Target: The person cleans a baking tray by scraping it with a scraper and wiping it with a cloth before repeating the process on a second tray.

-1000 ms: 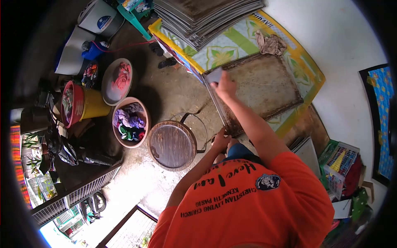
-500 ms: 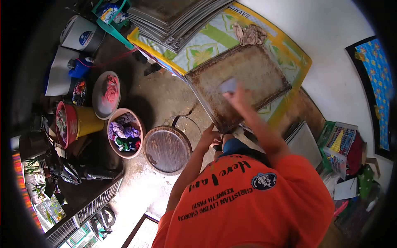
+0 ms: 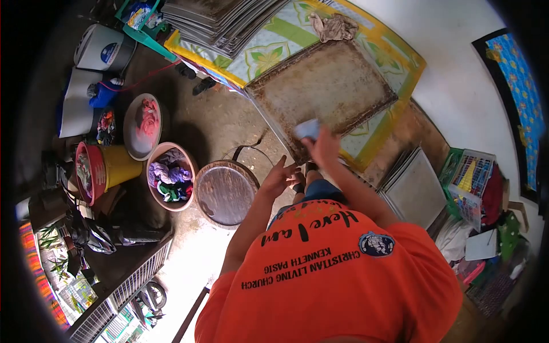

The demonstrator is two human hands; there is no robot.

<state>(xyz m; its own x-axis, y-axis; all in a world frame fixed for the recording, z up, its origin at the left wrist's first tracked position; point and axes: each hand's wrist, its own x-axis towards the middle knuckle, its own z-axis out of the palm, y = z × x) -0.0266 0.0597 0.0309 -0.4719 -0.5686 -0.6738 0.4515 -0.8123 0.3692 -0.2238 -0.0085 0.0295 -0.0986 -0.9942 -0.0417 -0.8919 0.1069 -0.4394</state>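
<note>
A large, stained rectangular metal tray (image 3: 329, 80) lies on a table covered with a yellow and green floral cloth (image 3: 269, 43). My right hand (image 3: 324, 147) is closed on a small pale grey-blue pad (image 3: 307, 129) and presses it on the tray near its near edge. My left hand (image 3: 280, 177) is just below the tray's near corner with its fingers apart, holding nothing. I wear an orange printed shirt that hides the floor below me.
A stack of metal trays (image 3: 220, 17) and a crumpled rag (image 3: 334, 26) lie on the far part of the table. A round brown pan (image 3: 225, 194), basins of clothes (image 3: 170, 174), a red bucket (image 3: 86, 171) stand left. More trays (image 3: 417, 191) lean right.
My right hand drew the pad from the tray's far left corner across to its near edge. My left hand came off the tray's edge and spread its fingers.
</note>
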